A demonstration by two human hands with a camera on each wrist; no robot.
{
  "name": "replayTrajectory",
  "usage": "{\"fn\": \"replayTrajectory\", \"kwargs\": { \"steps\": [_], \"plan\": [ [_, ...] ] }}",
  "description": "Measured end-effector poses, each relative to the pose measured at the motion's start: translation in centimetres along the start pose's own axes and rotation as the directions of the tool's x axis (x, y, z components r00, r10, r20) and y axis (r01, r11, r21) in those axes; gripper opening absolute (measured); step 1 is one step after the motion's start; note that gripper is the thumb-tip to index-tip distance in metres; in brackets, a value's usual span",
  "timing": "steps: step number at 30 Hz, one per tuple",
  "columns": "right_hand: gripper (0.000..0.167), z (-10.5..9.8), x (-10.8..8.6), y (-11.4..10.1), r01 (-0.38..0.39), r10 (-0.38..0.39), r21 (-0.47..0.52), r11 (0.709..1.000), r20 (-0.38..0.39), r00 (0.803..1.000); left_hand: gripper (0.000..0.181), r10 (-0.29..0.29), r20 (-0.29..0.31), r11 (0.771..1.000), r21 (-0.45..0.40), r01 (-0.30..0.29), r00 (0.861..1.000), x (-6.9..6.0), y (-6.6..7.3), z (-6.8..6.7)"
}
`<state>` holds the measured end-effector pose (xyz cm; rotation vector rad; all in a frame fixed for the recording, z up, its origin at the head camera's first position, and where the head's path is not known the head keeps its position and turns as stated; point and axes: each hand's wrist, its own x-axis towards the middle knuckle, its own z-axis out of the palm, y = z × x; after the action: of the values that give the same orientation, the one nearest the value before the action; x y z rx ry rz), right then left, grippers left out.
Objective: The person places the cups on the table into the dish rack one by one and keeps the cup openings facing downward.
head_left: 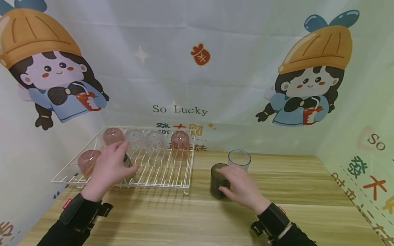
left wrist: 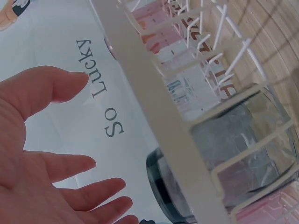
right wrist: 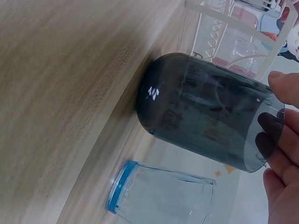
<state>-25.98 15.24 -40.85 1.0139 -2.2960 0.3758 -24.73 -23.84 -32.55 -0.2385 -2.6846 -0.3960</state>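
My left hand (head_left: 109,164) hovers over the front of a white wire rack (head_left: 160,186), fingers spread and holding nothing. Just beneath it, partly hidden, a dark grey glass (left wrist: 243,144) sits upside down in the rack; the left wrist view shows a gap between hand and glass. On the table to the rack's right stands a second dark grey glass (head_left: 218,186), mouth up. My right hand (head_left: 243,186) grips it near the rim, with the thumb on the near side and fingertips (right wrist: 268,144) showing through the glass. Behind that hand is a clear blue-tinted glass (head_left: 239,159).
Upside down in the rack are pink glasses (head_left: 180,145) and, along the back row, two clear glasses (head_left: 156,143). The rack stands on a wood-grain table (head_left: 166,218). A printed cloth (head_left: 234,85) hangs behind and at both sides.
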Motion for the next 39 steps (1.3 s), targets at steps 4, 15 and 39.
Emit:
{"fn": "replayTrajectory", "kwargs": {
  "steps": [4,15,39],
  "plan": [
    [0.053,0.2,0.1,-0.2,0.005,-0.005,-0.013,1.000,0.015,1.000,0.087,0.014,0.008,1.000,-0.008,-0.014,1.000,-0.1,0.4,-0.1],
    [0.049,1.0,0.1,-0.3,0.015,-0.014,-0.027,1.000,0.022,1.000,0.087,0.057,0.012,0.997,-0.054,-0.057,0.998,-0.3,1.6,0.2],
    [0.029,1.0,-0.9,-0.4,-0.083,0.084,0.012,0.996,-0.082,0.993,0.086,0.102,0.011,0.978,-0.185,-0.098,0.995,-0.2,5.1,1.8]
  ]
}}
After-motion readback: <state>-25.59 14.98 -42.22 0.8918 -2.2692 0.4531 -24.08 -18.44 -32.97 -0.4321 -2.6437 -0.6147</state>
